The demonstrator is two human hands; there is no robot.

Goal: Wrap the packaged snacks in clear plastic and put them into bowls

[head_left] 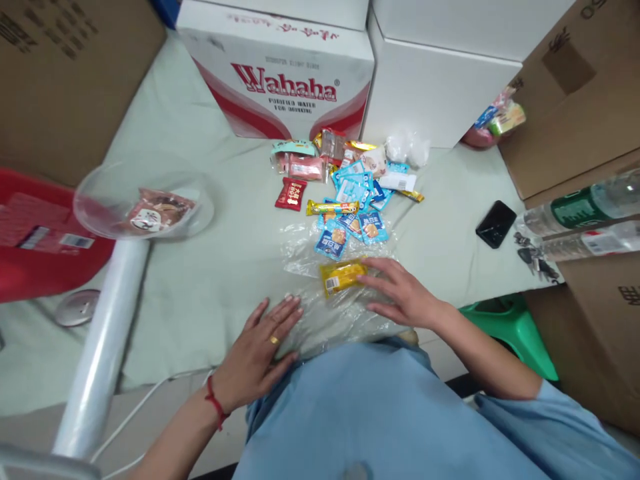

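A small yellow snack packet point(342, 277) with a barcode lies on a clear plastic sheet point(325, 320) at the table's near edge. My right hand point(403, 290) rests its outstretched fingertips on the packet's right end, the thumb held apart below. To the left, my left hand point(267, 340) lies flat with fingers spread at the left edge of the sheet, holding nothing. Just beyond the yellow packet are several blue snack packets point(332, 240) and a yellow stick packet point(333, 208). A red snack packet point(291, 193) sits to their left.
A clear plastic bowl point(200, 207) with a brown packet stands left, near a roll of plastic film point(105, 340). A Wahaha carton point(285, 80) and white boxes point(420, 93) block the back. A phone point(496, 224), keys point(537, 260) and bottles point(575, 212) are right.
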